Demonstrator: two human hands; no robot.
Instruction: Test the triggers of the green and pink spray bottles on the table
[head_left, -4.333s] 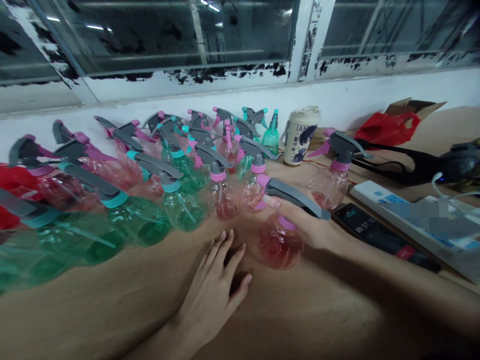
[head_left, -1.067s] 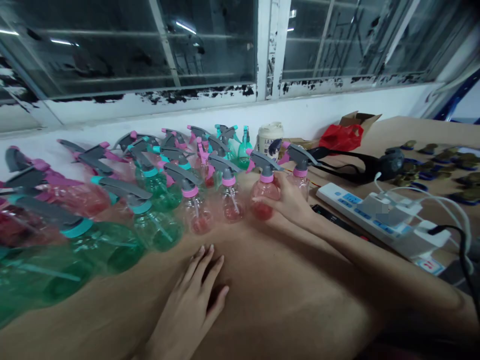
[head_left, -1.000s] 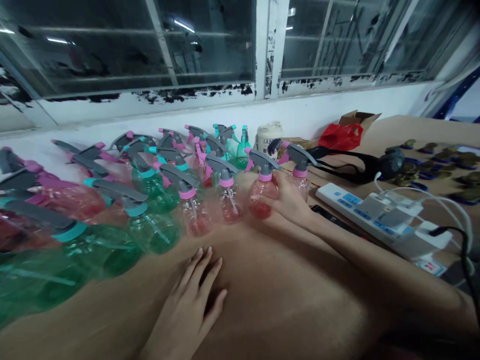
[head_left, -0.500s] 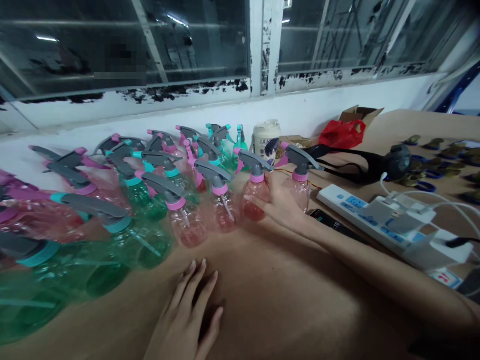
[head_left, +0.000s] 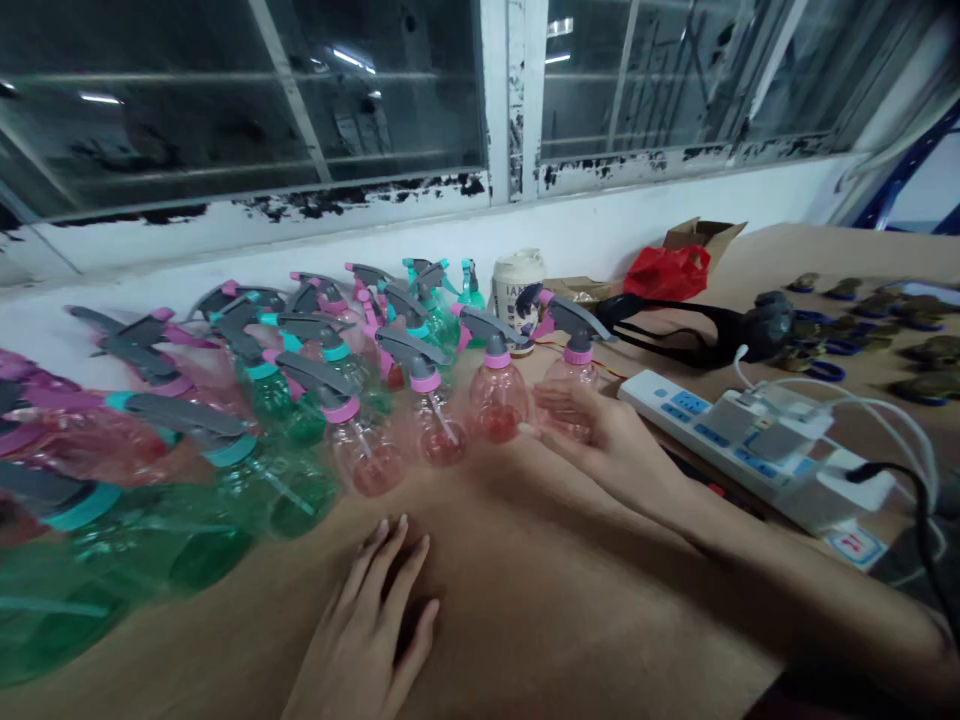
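My left hand (head_left: 367,620) rests on the brown tabletop with its fingers spread, and it holds nothing. Over by the row of pink bottles, my right hand (head_left: 600,430) reaches in from the right. Its fingers are stretched out in front of the rightmost pink spray bottle (head_left: 581,372), covering much of its body; whether they touch it I cannot tell. Close to my right thumb stands another pink spray bottle (head_left: 499,400). Two more, a pink bottle (head_left: 440,425) and a pink bottle (head_left: 367,455), stand to its left. A green spray bottle (head_left: 289,490) is left of those.
More spray bottles crowd the left side. Behind the row stand a white cup (head_left: 517,285) and a red plastic bag (head_left: 667,272). On the right lie a white power strip (head_left: 705,430) with plugs and cables, a black strap (head_left: 690,325), and several dark pieces (head_left: 922,310).
My right hand has moved from the second pink bottle from the right to the front of the rightmost one. My left hand stays on the table. The view has shifted slightly.
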